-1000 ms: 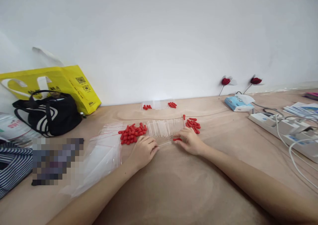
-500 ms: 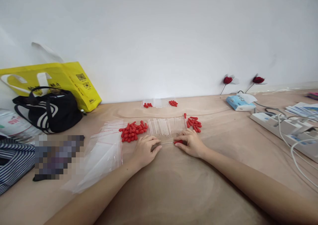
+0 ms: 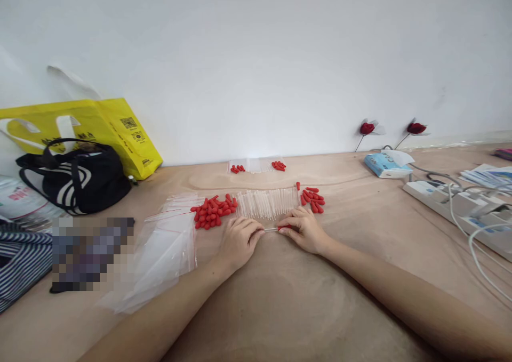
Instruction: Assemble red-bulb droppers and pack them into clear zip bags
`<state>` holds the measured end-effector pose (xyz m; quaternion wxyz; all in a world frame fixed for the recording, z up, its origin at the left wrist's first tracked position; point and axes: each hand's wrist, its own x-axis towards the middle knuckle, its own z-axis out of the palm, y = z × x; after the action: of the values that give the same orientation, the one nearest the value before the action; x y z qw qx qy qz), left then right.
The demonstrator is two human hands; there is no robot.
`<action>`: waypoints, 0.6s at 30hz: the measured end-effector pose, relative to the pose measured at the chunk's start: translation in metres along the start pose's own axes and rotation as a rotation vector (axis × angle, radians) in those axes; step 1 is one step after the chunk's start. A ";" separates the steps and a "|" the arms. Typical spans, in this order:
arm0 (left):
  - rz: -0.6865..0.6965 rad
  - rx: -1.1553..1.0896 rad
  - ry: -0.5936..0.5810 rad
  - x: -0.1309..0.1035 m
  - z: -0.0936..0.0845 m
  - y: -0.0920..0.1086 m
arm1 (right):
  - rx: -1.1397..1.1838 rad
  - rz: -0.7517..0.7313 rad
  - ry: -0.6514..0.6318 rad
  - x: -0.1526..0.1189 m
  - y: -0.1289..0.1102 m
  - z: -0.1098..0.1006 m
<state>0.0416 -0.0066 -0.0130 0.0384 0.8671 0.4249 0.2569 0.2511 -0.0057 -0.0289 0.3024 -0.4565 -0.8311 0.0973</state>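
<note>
And here are both hands, meeting in the middle of the desk point(image 3: 264, 308)! The left hand point(image 3: 240, 240) has its thumb and fingertips pinched on one end of a slim clear tube point(image 3: 271, 230), which lies crosswise between the two hands. Over on the other side, the right hand point(image 3: 307, 232) grips a small red bulb point(image 3: 283, 226) between thumb and fingers, the bulb right at the tube's other end; whether the tube sits inside it, I can't tell from here.

Just beyond the fingers, look at that row of tubes point(image 3: 264, 204), lined up side by side! A heaped pile of red bulbs point(image 3: 212, 212) sits at its left end, and a smaller cluster of red bulbs point(image 3: 313, 200) at its right, with a lone bulb point(image 3: 298, 186) at the row's far right corner. Left of the big pile, clear plastic bags point(image 3: 162, 250) lie flat, overlapping. Further back, near the wall point(image 3: 256, 63), there's a clear packet point(image 3: 254, 165) with red bulbs towards both ends.

Out on the left flank, a black bag point(image 3: 98, 183) stands before a yellow bag point(image 3: 132, 135); on the right, a blue tissue pack point(image 3: 384, 166) and a white power strip point(image 3: 456, 207) trailing cables.
</note>
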 end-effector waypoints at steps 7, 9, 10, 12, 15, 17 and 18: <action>0.050 0.016 0.049 -0.001 -0.001 -0.003 | 0.064 0.013 -0.011 0.000 -0.009 -0.002; 0.102 0.032 0.073 -0.002 0.000 -0.005 | 0.069 0.003 -0.001 -0.001 -0.011 -0.001; 0.129 0.044 0.081 -0.002 0.000 -0.006 | 0.069 -0.006 0.005 -0.001 -0.012 -0.001; 0.178 0.071 0.084 -0.003 -0.001 -0.007 | 0.074 -0.022 0.021 -0.002 -0.012 0.000; 0.233 0.106 0.085 -0.004 -0.001 -0.006 | 0.094 -0.043 0.050 -0.003 -0.011 0.002; 0.253 0.122 0.081 -0.004 -0.001 -0.005 | 0.090 -0.062 0.066 -0.003 -0.011 0.002; 0.260 0.127 0.078 -0.005 -0.001 -0.004 | 0.081 -0.073 0.071 -0.003 -0.011 0.002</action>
<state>0.0359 -0.0077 -0.0153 -0.0666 0.9049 0.3256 0.2660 0.2435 -0.0139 -0.0269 0.3535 -0.4165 -0.8311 0.1035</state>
